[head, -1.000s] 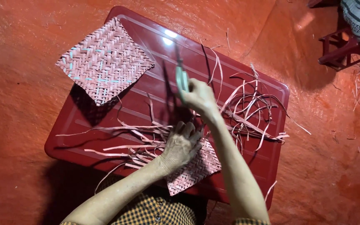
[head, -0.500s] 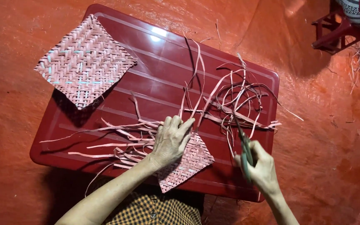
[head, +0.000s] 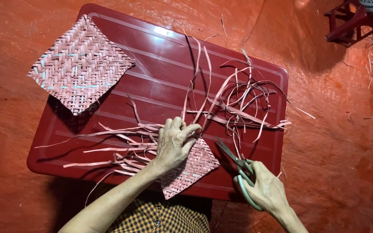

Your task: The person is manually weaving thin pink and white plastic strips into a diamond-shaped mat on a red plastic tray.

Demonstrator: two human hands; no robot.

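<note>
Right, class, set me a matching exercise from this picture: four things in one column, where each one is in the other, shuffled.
Things
1. finished woven square
2. scissors
3. part-woven mat
4. small red stool

Places
A. under the left hand
B. top right corner, on the floor
C. in the right hand
D. overhanging the far left corner of the red table

Pairs: 1-D, 2-C, 3-A, 4-B
</note>
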